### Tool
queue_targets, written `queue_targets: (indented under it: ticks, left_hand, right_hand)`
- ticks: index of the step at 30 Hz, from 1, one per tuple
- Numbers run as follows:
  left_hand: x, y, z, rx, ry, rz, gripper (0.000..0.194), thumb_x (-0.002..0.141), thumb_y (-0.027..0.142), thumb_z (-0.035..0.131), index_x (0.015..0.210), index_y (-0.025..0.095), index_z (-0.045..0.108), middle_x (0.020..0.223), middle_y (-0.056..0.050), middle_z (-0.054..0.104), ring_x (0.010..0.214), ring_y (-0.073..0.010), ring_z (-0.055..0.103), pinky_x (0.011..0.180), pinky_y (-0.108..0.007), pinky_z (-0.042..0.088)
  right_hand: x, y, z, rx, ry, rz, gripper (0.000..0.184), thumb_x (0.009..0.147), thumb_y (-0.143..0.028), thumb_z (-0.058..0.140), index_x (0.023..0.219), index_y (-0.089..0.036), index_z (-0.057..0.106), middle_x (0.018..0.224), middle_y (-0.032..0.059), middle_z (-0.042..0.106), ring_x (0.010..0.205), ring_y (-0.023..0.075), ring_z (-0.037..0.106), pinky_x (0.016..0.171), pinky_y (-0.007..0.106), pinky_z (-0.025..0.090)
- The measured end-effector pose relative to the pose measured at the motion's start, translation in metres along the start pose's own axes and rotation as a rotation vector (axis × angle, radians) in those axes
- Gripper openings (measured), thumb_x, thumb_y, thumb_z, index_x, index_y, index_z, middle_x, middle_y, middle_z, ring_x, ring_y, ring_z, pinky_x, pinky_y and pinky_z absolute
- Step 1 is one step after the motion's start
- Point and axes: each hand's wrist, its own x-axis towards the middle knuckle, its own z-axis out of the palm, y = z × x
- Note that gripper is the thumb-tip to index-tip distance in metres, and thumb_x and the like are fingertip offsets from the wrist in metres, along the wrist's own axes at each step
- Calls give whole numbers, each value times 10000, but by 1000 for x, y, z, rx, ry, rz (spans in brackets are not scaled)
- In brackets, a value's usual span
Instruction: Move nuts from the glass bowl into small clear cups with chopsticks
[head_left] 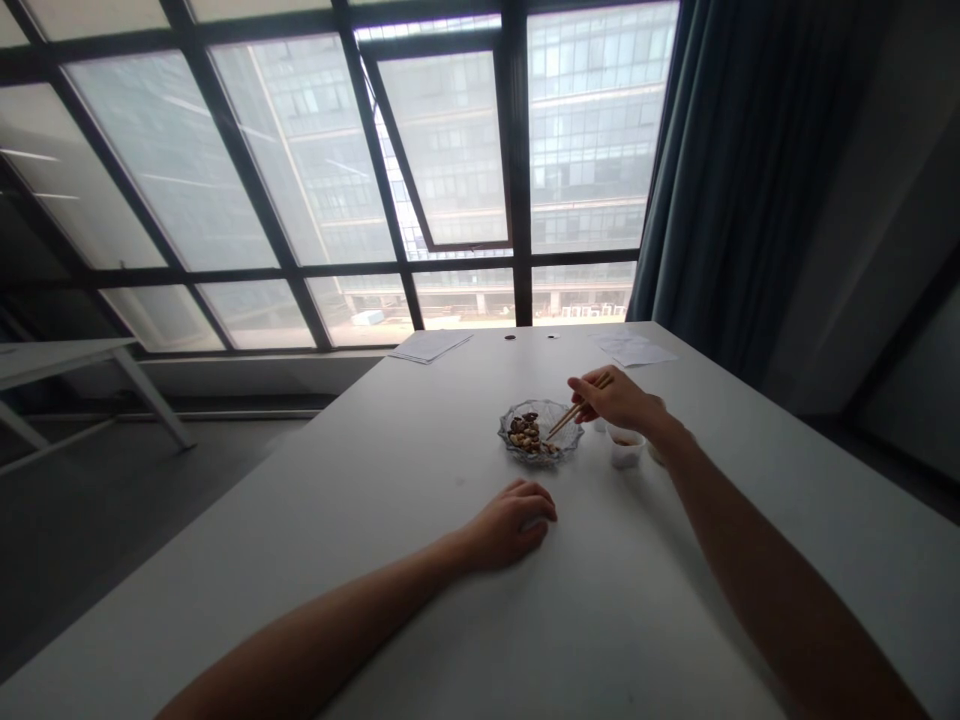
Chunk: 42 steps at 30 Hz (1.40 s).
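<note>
Wooden chopsticks (577, 408) angle down and to the left from the right hand (611, 398), their tips reaching over a cut-glass dish (541, 415) just ahead of that hand and close to a small heap of brown food pieces (526, 433); whether they touch a piece is too small to tell. The right hand is partly closed, its fingers pinching the chopsticks, and it hovers just beside the dish. Just under that hand, on its far side from the dish, stands a small white cup (626, 449) with something brown inside. The left hand (510, 524) lies on the tabletop (420, 570) nearer the person, fingers loosely curled, holding nothing, with the dish a little beyond it. Well past both hands, sheets of paper (431, 345) lie by the window (450, 150) at the tabletop's far edge.
</note>
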Motion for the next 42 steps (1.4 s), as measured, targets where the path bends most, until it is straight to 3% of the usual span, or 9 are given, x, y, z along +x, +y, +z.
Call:
queue_targets:
  ticks: [5, 16, 24, 31, 37, 42]
  left_hand:
    - [1, 3, -1, -5, 3, 3, 215, 921, 154, 616, 1099, 220, 718, 1187, -90, 696, 1135, -247, 597, 1063, -383, 494]
    - [1, 5, 0, 6, 7, 3, 222, 911, 145, 620, 1093, 225, 719, 1179, -83, 696, 1130, -245, 600, 1062, -376, 494]
    - [1, 5, -2, 6, 0, 3, 203, 927, 178, 619, 1096, 224, 722, 1178, -91, 697, 1130, -253, 602, 1067, -384, 494]
    - [0, 8, -3, 7, 0, 12, 201, 931, 172, 611, 1093, 224, 719, 1173, -85, 694, 1126, -247, 602, 1061, -374, 493]
    - [0, 5, -1, 7, -5, 3, 217, 911, 150, 615, 1087, 223, 718, 1186, -81, 691, 1134, -249, 599, 1060, -373, 495]
    - [-3, 1, 0, 3, -1, 4, 220, 907, 141, 617, 1086, 220, 719, 1185, -82, 691, 1136, -247, 599, 1063, -366, 494]
  right_hand:
    - [2, 5, 11, 11, -31, 39, 411, 943, -471, 710, 723, -124, 702, 708, 130, 769, 585, 196, 754, 535, 240, 613]
    - [3, 6, 10, -17, 92, -11, 433, 941, -469, 713, 677, -126, 695, 662, 127, 752, 587, 220, 765, 526, 240, 609]
    - [-3, 2, 12, -61, 22, -16, 407, 886, -452, 784, 666, -129, 668, 669, 117, 744, 562, 209, 752, 467, 210, 568]
    - [0, 5, 14, -93, 62, -55, 461, 936, -494, 707, 647, -139, 648, 622, 98, 718, 557, 219, 754, 471, 217, 574]
    - [-1, 0, 5, -21, 177, -79, 441, 930, -502, 711, 676, -143, 671, 644, 107, 734, 548, 216, 749, 498, 243, 604]
    - [-4, -7, -14, -119, 343, -105, 432, 950, -499, 678, 696, -149, 688, 651, 110, 738, 554, 224, 749, 484, 253, 588]
